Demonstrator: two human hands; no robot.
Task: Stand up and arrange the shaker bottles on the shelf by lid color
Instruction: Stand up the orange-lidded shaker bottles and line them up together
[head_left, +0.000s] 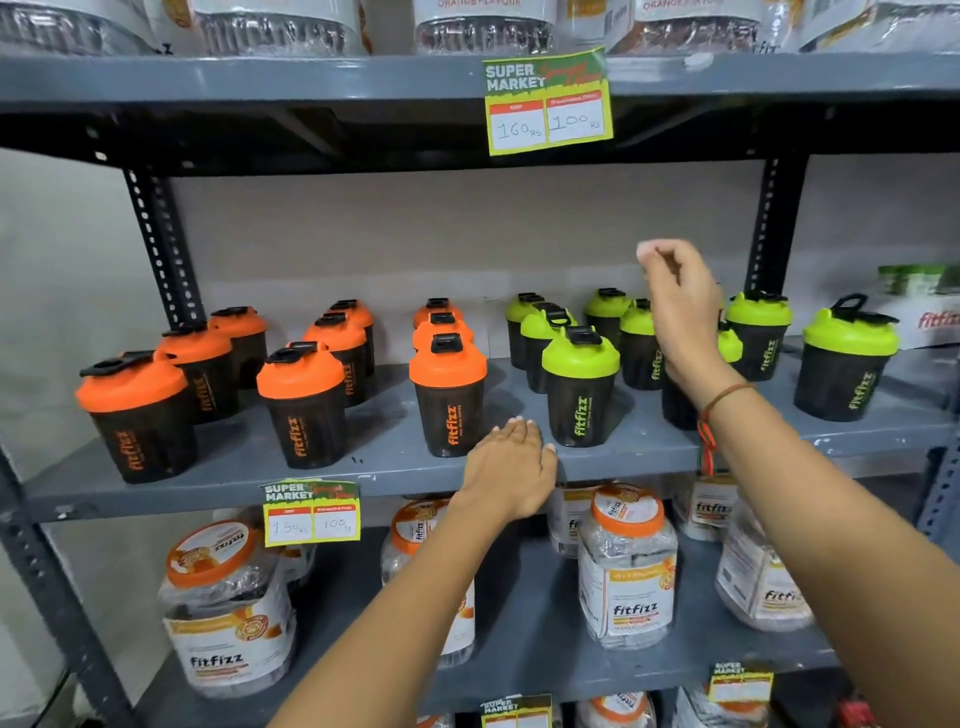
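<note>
Black shaker bottles stand upright on the grey middle shelf. Several with orange lids fill the left half in three front-to-back rows. Several with green lids fill the right half; one green-lidded bottle stands at the far right. My left hand lies flat on the shelf's front edge, fingers together, between the front orange bottle and the front green bottle, holding nothing. My right hand hovers above the green group with fingers loosely curled and nothing in it. My right forearm hides part of one green-lidded bottle behind it.
Clear jars with orange lids crowd the shelf below. More jars line the top shelf. Yellow-green price tags hang on the shelf edges. Black perforated uprights stand at both back sides. White boxes sit at the far right.
</note>
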